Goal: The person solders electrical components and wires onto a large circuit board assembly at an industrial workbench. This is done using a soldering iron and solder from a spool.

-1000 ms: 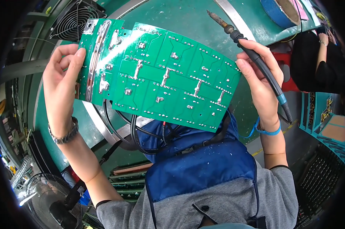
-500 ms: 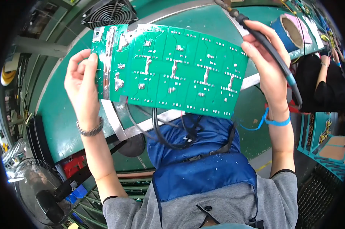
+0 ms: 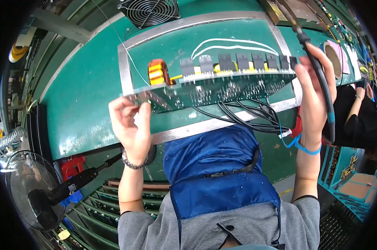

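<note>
One circuit board [image 3: 234,89] tilted above the green bench [image 3: 84,112], left hand [image 3: 132,123] pinching its left end, right hand [image 3: 315,89] at its right end while gripping a soldering iron [image 3: 304,38], black cables [image 3: 249,118] near the blue apron [image 3: 222,191], square black fan [image 3: 151,11] beyond.

Across the frame's middle, a green counter [image 3: 88,96] is being crossed by metal strips [image 3: 197,20]. A black fan [image 3: 150,11] is being carried at top, left of centre; a roll [image 3: 333,57], pink sheet [image 3: 343,53] and white sheet [image 3: 352,62] are being supported at upper right.
</note>
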{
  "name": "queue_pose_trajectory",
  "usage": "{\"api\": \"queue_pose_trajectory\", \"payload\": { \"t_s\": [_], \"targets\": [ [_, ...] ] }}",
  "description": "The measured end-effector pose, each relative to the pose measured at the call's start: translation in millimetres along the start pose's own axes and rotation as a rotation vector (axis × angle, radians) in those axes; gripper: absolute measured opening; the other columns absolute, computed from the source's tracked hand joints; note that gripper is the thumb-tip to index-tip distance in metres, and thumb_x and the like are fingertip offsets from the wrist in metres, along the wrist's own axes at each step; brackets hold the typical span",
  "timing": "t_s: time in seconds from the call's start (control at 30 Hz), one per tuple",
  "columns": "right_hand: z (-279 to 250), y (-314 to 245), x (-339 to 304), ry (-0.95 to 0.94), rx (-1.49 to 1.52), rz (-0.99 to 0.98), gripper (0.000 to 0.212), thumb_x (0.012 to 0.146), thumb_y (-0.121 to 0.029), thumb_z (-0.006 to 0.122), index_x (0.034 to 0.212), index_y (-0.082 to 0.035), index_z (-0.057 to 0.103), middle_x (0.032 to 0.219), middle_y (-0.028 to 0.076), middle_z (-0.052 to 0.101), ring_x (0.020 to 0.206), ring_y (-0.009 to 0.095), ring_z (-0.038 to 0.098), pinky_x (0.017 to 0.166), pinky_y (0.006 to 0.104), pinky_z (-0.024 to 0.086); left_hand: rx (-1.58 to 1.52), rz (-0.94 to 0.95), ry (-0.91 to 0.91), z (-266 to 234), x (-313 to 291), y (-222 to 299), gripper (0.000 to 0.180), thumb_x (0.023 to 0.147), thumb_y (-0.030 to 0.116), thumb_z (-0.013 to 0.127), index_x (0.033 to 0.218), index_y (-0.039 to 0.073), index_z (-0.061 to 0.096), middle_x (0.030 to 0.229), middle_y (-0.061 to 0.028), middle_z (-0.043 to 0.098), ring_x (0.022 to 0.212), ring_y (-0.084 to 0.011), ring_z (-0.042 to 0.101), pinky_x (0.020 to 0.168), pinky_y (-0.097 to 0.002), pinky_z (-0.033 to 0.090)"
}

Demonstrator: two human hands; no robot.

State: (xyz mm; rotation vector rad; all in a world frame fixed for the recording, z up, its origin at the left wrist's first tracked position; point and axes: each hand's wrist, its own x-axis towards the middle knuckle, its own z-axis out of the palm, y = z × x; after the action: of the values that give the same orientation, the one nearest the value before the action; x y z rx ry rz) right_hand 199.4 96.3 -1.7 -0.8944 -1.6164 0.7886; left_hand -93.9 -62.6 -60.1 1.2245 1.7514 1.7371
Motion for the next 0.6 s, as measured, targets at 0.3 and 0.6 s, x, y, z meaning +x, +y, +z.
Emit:
{"api": "queue_pose_trajectory", "payload": {
  "t_s": [0.3, 0.6],
  "targets": [
    [-28.4, -12.5, -74.9, -0.001, 0.090, 0.145, 0.053, 0.086, -0.004, 0.063, 0.134, 0.001, 0.040, 0.124, 0.013, 0.054, 0.111, 0.015, 0.053, 0.098, 0.0279, 0.039, 0.727, 0.434, -0.151, -16.5, -15.1, 57.9, 0.107, 0.046, 0.056, 0.086, 0.126, 0.001, 0.042, 0.121, -0.0156, 0.047, 0.118, -0.0347, 0.047, 0.099, -0.0463, 0.040],
    [-41.8, -9.8, -121.8, -0.019, -0.059, 0.027, 0.061, 0.083, -0.025, 0.072, 0.131, -0.005, 0.041, 0.111, 0.011, 0.053, 0.091, 0.017, 0.050, 0.081, 0.0326, 0.043, 0.850, 0.629, -0.540, 15.3, -23.8, 84.7, 0.025, 0.065, 0.018, 0.065, 0.089, 0.013, 0.068, 0.084, 0.0021, 0.063, 0.092, -0.0184, 0.061, 0.091, -0.0394, 0.046]
  ]
}}
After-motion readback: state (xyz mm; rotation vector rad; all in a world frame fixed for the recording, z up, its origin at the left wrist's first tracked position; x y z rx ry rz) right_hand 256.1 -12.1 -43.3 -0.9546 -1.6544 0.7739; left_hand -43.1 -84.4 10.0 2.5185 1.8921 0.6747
